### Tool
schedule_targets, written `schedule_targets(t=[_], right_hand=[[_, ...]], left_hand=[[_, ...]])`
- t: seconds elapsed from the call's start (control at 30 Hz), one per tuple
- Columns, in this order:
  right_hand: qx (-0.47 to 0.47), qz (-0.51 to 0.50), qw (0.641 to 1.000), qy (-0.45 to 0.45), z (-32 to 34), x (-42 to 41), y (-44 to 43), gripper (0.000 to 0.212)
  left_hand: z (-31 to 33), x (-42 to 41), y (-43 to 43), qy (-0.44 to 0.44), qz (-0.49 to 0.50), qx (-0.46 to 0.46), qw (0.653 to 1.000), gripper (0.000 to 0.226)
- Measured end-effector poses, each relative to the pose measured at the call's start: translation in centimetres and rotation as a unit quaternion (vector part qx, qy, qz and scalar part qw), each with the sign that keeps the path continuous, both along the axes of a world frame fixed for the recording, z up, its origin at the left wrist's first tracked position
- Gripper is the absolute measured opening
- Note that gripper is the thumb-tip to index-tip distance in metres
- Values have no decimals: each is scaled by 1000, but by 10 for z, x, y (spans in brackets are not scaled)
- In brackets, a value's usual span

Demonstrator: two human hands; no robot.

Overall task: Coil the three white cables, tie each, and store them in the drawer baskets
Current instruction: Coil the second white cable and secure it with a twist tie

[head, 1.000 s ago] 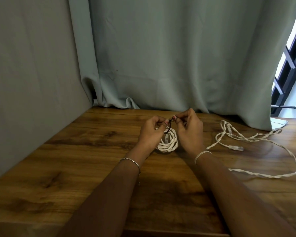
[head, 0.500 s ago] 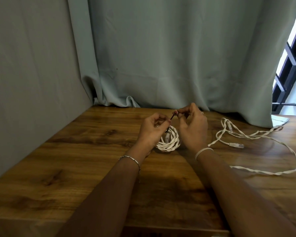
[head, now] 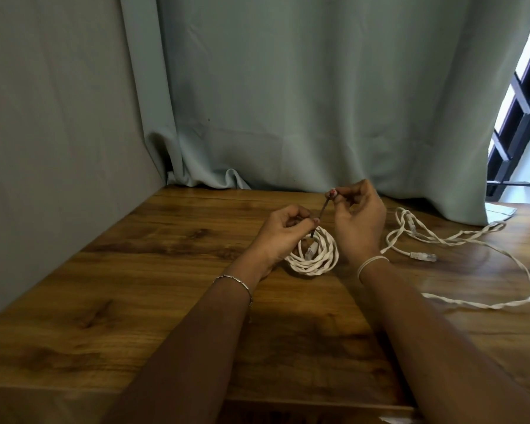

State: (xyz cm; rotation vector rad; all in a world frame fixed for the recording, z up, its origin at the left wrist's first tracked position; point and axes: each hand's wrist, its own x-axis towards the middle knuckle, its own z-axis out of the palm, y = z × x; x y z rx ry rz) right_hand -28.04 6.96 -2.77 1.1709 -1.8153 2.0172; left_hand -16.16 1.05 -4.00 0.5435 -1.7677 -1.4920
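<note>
Coiled cable (head: 314,259): lies mid-scene on the counter (head: 135,286), between your wrists.
Tie (head: 322,211): dark strand, stretched straight, rising to the right.
Left hand (head: 283,234): pinches its lower end.
Right hand (head: 360,218): pinches its upper end.
Loose cable (head: 423,256): sprawled uncoiled, right.

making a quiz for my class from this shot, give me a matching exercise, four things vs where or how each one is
Things:
1 coiled white cable
2 loose white cable
3 dark tie
4 metal bracelet

States:
a stretched between the left hand and right hand
b worn on the left wrist
c wound in loops, between the two hands
d sprawled uncoiled on the right side of the wooden table

Pairs: 1-c; 2-d; 3-a; 4-b
</note>
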Motion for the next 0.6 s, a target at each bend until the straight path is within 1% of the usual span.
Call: schedule_targets(t=[0.1,0.2,0.3,0.47,0.6], right_hand=[[-8,14,999,-51,0,-7,-1,28],[2,34,996,-81,0,-12,-2,25],[7,43,996,-81,0,-12,-2,25],[-13,39,996,-77,0,-13,-1,24],[-17,31,997,-71,0,-15,-2,25]], left_hand=[[2,5,2,-5,-47,20,999,22],[5,9,3,6,-86,54,995,29],[6,10,4,7,-92,62,994,30],[3,7,4,-21,-79,31,996,26],[4,6,6,-17,-78,31,996,24]])
